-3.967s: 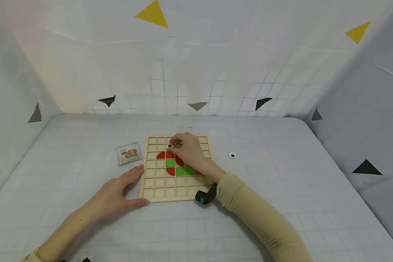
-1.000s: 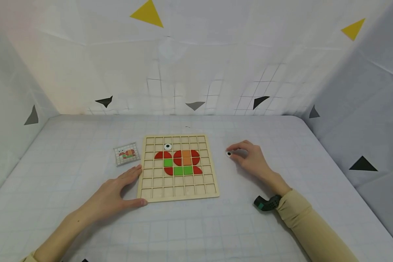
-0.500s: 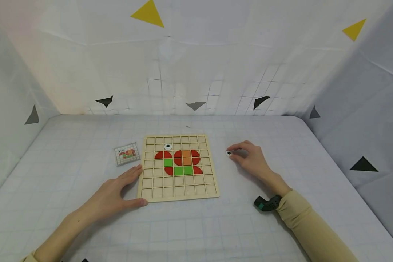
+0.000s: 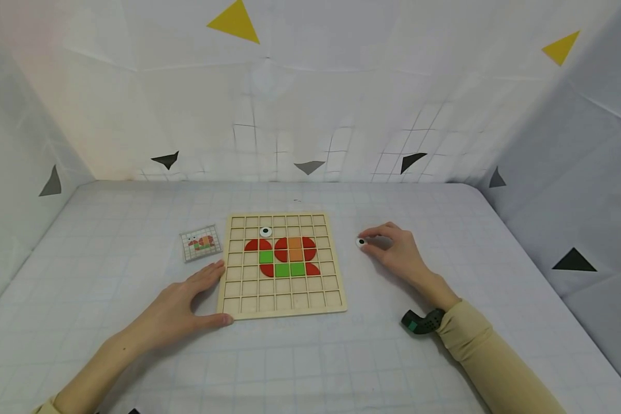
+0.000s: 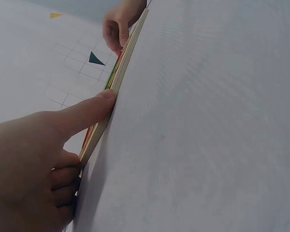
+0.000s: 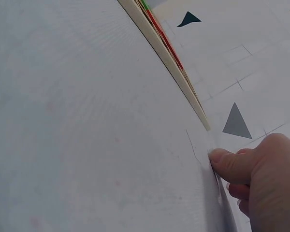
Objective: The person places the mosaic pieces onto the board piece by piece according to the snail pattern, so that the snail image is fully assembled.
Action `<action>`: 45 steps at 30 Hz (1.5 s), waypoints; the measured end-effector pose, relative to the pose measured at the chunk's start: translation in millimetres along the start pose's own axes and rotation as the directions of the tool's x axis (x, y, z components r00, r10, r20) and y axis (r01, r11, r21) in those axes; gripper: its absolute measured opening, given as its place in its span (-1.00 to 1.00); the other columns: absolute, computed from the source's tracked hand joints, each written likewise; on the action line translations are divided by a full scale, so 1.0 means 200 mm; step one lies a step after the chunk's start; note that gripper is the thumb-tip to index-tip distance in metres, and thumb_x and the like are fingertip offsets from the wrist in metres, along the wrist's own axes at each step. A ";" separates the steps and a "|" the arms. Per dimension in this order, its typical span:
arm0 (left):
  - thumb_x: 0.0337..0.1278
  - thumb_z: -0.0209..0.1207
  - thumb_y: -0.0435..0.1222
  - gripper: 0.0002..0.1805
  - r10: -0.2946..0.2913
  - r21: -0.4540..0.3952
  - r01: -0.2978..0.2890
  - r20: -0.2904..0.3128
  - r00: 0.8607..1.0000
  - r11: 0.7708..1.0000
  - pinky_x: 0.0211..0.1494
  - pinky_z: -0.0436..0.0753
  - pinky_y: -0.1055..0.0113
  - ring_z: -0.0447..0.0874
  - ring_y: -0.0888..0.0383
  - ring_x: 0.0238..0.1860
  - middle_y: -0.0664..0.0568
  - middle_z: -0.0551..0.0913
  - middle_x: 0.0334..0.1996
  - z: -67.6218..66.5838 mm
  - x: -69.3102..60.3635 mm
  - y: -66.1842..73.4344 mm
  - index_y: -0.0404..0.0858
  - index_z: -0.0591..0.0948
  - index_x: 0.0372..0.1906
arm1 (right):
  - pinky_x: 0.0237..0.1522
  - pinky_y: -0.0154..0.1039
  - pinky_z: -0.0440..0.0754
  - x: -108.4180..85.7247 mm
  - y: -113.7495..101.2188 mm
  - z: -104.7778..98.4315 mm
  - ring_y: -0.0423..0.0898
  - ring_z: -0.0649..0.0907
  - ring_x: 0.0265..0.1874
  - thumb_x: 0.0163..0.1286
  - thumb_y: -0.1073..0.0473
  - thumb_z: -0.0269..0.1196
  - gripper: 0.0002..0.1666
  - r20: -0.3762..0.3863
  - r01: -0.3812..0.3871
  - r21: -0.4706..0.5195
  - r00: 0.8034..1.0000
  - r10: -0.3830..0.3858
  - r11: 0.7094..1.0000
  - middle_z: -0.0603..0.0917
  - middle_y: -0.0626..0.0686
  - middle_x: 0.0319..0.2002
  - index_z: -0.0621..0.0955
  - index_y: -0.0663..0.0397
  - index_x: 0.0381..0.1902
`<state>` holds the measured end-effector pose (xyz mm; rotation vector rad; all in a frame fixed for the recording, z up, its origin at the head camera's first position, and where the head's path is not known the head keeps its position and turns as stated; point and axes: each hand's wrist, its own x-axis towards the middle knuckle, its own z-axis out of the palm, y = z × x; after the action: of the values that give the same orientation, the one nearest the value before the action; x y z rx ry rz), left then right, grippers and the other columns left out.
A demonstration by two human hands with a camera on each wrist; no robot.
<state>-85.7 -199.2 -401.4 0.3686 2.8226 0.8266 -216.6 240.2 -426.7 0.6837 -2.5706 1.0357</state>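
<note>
A wooden grid board (image 4: 284,305) lies mid-table with red, green and orange flat pieces (image 4: 295,249) set in its cells. One white eye disc (image 4: 265,232) with a black dot sits in an upper cell. My left hand (image 4: 173,307) rests beside the board, fingertips against its left edge and thumb at the front left corner. Right of the board, my right hand (image 4: 399,251) pinches a second eye disc (image 4: 361,242) between thumb and forefinger, at or just above the table. In the right wrist view the right thumb (image 6: 227,163) mostly hides that disc.
Left of the board lies a small picture card (image 4: 200,244) showing a similar coloured figure on a grid. White sheets (image 4: 310,115) with yellow and black triangles enclose the back and sides of the table (image 4: 290,368).
Earlier the right hand was over the board, at the first eye disc. That disc now sits released, and the right hand has moved right to pinch the second. The left hand has stayed.
</note>
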 end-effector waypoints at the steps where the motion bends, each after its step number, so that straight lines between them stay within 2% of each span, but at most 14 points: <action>1: -0.13 0.34 0.36 0.16 0.000 -0.001 0.000 0.000 1.000 1.000 0.40 0.24 -0.36 0.12 -0.16 0.54 0.06 0.16 0.57 0.00 0.00 0.00 -0.05 0.20 0.57 | -0.03 -0.13 0.65 0.00 0.00 0.00 -0.13 0.70 -0.12 0.12 0.32 0.51 -0.70 -0.001 0.001 0.002 1.000 -0.001 1.000 0.76 -0.07 -0.21 0.77 0.02 -0.14; 15: -0.12 0.29 0.41 0.17 0.012 0.004 -0.012 -0.009 1.000 1.000 0.39 0.24 -0.36 0.13 -0.16 0.54 0.05 0.17 0.57 -0.01 -0.01 -0.01 -0.06 0.20 0.57 | -0.05 -0.17 0.63 0.00 0.01 0.01 -0.14 0.68 -0.15 0.12 0.27 0.53 -0.72 -0.007 -0.004 0.003 1.000 0.005 1.000 0.76 -0.08 -0.24 0.77 0.01 -0.17; 23: -0.12 0.27 0.43 0.17 0.025 0.005 -0.025 -0.014 1.000 1.000 0.38 0.26 -0.37 0.14 -0.17 0.54 0.03 0.18 0.56 -0.01 -0.01 0.00 -0.08 0.21 0.56 | -0.03 -0.13 0.61 0.00 -0.01 0.00 -0.13 0.68 -0.12 0.14 0.25 0.52 -0.73 -0.003 -0.016 0.002 1.000 0.016 1.000 0.76 -0.08 -0.22 0.77 -0.01 -0.16; 32: -0.13 0.27 0.42 0.17 0.022 0.001 -0.022 -0.016 1.000 1.000 0.38 0.26 -0.36 0.14 -0.16 0.54 0.04 0.18 0.56 -0.01 -0.01 0.00 -0.07 0.22 0.56 | -0.06 -0.23 0.59 0.03 -0.04 -0.01 -0.12 0.68 -0.13 0.15 0.26 0.51 -0.72 -0.008 0.048 0.003 0.999 -0.048 0.999 0.77 -0.07 -0.21 0.77 -0.01 -0.14; 40: -0.11 0.30 0.39 0.15 0.025 -0.002 -0.025 -0.014 1.000 1.000 0.39 0.26 -0.36 0.14 -0.18 0.54 0.01 0.18 0.56 -0.02 -0.01 0.00 -0.08 0.22 0.56 | -0.03 -0.10 0.59 0.09 -0.13 0.02 -0.15 0.64 -0.14 0.18 0.20 0.50 -0.73 0.013 0.029 0.043 0.999 -0.029 0.999 0.78 -0.07 -0.20 0.77 -0.02 -0.13; 45: -0.11 0.31 0.39 0.16 0.026 -0.006 -0.026 -0.017 1.000 1.000 0.39 0.26 -0.36 0.14 -0.18 0.53 0.00 0.19 0.56 -0.02 -0.01 0.01 -0.10 0.22 0.56 | 0.01 0.01 0.61 0.15 -0.21 0.07 -0.10 0.65 -0.13 0.17 0.23 0.50 -0.73 0.022 0.046 0.078 0.999 -0.047 0.996 0.79 -0.02 -0.21 0.77 0.04 -0.14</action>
<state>-83.9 -200.4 -397.9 0.3997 2.8354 0.8478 -221.0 193.9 -400.9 0.7764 -2.5336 1.1233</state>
